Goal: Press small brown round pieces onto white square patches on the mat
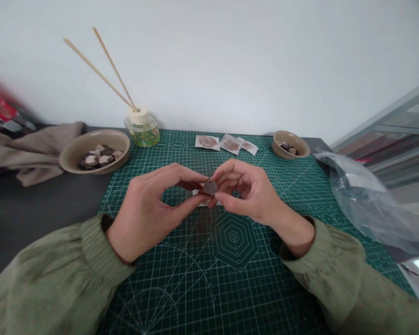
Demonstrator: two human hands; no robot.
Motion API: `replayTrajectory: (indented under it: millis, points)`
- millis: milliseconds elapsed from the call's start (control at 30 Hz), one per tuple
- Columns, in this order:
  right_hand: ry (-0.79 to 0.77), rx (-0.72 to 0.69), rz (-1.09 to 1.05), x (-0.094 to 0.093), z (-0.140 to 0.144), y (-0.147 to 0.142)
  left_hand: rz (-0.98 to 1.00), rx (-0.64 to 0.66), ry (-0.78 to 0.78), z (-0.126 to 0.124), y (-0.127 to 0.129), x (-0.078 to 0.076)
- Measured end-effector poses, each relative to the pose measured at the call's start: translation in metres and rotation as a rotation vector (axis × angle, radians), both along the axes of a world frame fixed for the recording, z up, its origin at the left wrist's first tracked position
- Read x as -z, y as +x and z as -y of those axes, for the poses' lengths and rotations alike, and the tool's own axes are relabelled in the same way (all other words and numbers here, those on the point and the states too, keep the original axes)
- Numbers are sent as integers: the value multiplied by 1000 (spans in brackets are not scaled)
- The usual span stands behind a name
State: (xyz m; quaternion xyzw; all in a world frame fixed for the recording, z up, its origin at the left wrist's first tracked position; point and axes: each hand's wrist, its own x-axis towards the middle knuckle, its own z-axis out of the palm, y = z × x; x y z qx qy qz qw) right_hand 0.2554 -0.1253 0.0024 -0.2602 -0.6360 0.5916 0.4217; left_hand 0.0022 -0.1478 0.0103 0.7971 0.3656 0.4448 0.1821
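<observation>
Green gridded rubber, the cutting mat (195, 288), lies under both my hands, which meet just above its middle. Between them I pinch a small dark grey piece (210, 187), flat and roughly rounded. My right hand (246, 190) has it between thumb and forefinger, the other fingers curled behind. My left hand (153, 209) comes in from the other side, its thumb and forefinger tips touching the same piece at its left edge, so both hands are closed on it and hold it clear of the mat. Something pale shows just under the piece, on the mat, but my fingers hide most of it and I cannot tell what it is.

At the far left of the mat sits a wide tan bowl (75, 151) with dark and pale bits inside. Just beside it stands a small glass jar (142, 130) with green matter in it and two long sticks leaning out. Three opened paper packets (226, 143) lie along the far edge of the mat, touching or overlapping one another. To their right is a smaller tan bowl (298, 145) holding a few dark bits. A crumpled clear plastic bag (366, 200) rests at the right edge, and a beige cloth (31, 149) is bunched at the far left.
</observation>
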Motion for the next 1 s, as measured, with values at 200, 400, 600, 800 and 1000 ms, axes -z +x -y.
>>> replayTrajectory:
  millis: [200,400,600,800,1000]
  points:
    - [14,-8,-15,-3,2,0,16,-1,42,3,-1,-1]
    - [60,27,-43,-5,2,0,7,-3,100,4,-3,-4]
    - [54,44,-24,-6,2,1,4,-2,133,5,-3,-6]
    - [27,20,-34,-6,2,3,10,2,94,6,-3,-7]
    - [1,14,-51,-6,3,2,12,5,91,6,-4,-7]
